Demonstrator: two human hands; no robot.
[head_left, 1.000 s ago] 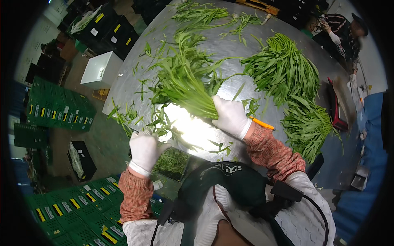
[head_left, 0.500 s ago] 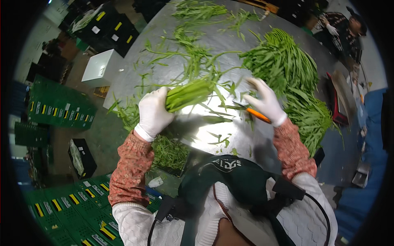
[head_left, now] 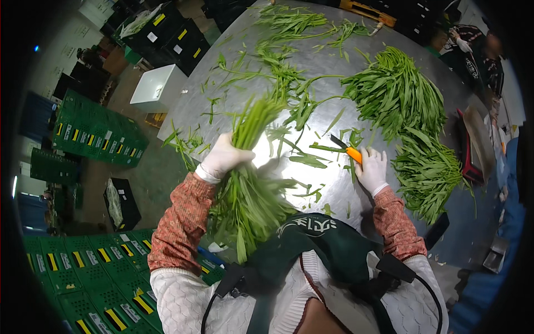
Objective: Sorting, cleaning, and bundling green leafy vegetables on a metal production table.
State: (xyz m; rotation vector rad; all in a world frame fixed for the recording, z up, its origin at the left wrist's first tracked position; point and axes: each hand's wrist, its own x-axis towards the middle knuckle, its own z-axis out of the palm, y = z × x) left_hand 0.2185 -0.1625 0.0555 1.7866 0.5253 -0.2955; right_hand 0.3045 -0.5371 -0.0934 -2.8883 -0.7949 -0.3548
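My left hand [head_left: 227, 158], in a white glove, is closed around a bunch of leafy greens [head_left: 245, 192] that looks like water spinach. Its pale stems point up and away, while the leaves hang toward my apron, blurred by motion. My gloved right hand [head_left: 371, 168] has its fingers on the orange handle of a small knife [head_left: 354, 155], whose dark blade points to the upper left over the metal table [head_left: 334, 192]. Cut stems and loose leaves [head_left: 307, 160] are scattered between my hands.
A large heap of greens [head_left: 397, 92] lies at the right, with a smaller pile [head_left: 425, 175] nearer me. Green crates [head_left: 94, 131] are stacked at left, near a white bin [head_left: 158, 88]. A co-worker [head_left: 473, 58] stands at the far right beside a red-edged device [head_left: 471, 150].
My left hand has swung the bunch so its stems point up and its leaves fall toward me. My right hand, earlier spread above the knife, has come down onto its handle. The view has shifted slightly.
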